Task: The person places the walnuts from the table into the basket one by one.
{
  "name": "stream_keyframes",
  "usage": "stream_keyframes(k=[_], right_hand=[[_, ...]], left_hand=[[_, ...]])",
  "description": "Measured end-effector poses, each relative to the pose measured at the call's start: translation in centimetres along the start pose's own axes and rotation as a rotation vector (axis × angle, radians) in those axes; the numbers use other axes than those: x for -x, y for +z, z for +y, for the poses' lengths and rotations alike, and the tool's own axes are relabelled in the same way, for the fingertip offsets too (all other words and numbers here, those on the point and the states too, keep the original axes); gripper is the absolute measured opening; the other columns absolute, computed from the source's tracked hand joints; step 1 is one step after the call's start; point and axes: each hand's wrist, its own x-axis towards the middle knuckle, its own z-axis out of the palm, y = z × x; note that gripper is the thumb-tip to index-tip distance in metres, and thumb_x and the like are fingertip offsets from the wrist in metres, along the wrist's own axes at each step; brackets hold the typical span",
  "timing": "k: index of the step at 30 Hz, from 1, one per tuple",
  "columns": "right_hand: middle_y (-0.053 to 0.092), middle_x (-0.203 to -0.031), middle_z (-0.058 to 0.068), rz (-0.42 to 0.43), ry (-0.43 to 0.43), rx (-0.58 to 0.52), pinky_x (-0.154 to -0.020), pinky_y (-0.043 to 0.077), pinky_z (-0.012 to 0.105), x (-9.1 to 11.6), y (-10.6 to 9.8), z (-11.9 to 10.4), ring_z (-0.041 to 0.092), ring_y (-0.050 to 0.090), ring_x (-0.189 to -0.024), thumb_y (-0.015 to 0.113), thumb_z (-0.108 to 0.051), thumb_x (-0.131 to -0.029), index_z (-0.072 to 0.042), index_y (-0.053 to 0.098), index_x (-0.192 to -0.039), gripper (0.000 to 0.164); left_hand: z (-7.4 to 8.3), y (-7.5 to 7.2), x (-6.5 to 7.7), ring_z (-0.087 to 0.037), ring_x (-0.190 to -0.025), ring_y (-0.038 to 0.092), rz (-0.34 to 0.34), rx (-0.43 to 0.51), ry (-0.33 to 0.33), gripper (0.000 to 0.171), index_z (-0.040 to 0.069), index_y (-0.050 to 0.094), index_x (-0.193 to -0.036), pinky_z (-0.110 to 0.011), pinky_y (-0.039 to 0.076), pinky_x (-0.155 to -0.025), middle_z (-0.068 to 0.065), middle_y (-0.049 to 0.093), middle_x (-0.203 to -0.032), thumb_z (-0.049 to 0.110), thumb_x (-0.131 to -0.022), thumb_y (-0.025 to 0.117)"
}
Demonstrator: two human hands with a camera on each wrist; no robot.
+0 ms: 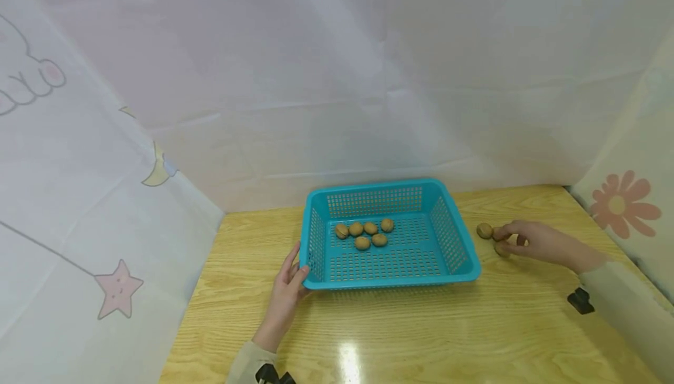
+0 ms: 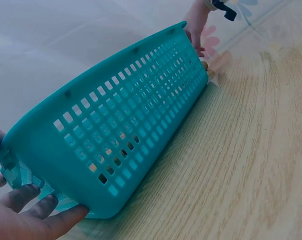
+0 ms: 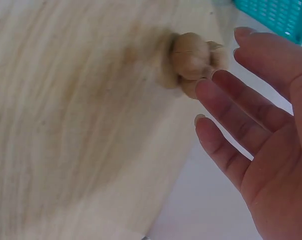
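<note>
A blue-green perforated plastic basket (image 1: 389, 283) stands on the wooden table, with several walnuts (image 1: 362, 243) in its back-left part. My left hand (image 1: 286, 293) grips the basket's left rim near the front corner, thumb over the edge. In the left wrist view the fingers (image 2: 43, 206) lie against the outer wall. Beyond the basket's right side, my right hand (image 1: 547, 244) reaches over a small group of walnuts (image 1: 485, 230) on the table. Seen from the right wrist, its fingers are spread and slightly bent, fingertips right at a walnut (image 3: 191, 56) with the others partly behind it.
The wooden table (image 1: 242, 314) reaches back to a pale cloth (image 1: 295, 109) hanging behind it. More printed cloth (image 1: 632, 249) borders the right side, and a cloth with a star and moon (image 1: 152, 243) borders the left.
</note>
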Motion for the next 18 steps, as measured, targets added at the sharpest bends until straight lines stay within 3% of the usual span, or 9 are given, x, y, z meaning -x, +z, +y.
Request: stream_keyframes(k=[5, 10, 18], right_hand=[[0.071, -0.110, 0.005, -0.016, 0.001, -0.017, -0.069, 0.053, 0.028, 0.1, 0.6, 0.5, 0.004, 0.058, -0.084, 0.076, -0.016, -0.097, -0.002, 0.073, -0.118, 0.025], [0.069, -0.108, -0.002, -0.037, 0.055, -0.023, -0.069, 0.052, 0.028, 0.3, 1.3, 1.3, 0.003, 0.056, -0.084, 0.073, -0.021, -0.099, -0.003, 0.072, -0.120, 0.028], [0.066, -0.102, -0.004, -0.062, 0.078, -0.070, -0.068, 0.052, 0.027, 0.4, 1.9, 1.7, 0.001, 0.056, -0.082, 0.072, -0.019, -0.099, 0.001, 0.069, -0.123, 0.031]], left_hand=[[0.0, 0.0, 0.0, -0.047, -0.137, 0.052, -0.003, -0.003, 0.006, 0.069, 0.020, 0.019, -0.168, -0.049, 0.054, -0.103, -0.028, 0.042, -0.158, 0.026, -0.110, 0.055], [-0.1, -0.1, 0.0, -0.047, -0.136, 0.052, -0.005, -0.011, 0.016, 0.068, 0.017, 0.019, -0.168, -0.047, 0.055, -0.101, -0.029, 0.042, -0.157, 0.025, -0.110, 0.054], [0.0, -0.1, 0.0, -0.046, -0.138, 0.050, -0.001, 0.013, -0.001, 0.067, 0.020, 0.022, -0.168, -0.052, 0.053, -0.105, -0.028, 0.042, -0.158, 0.024, -0.110, 0.055]])
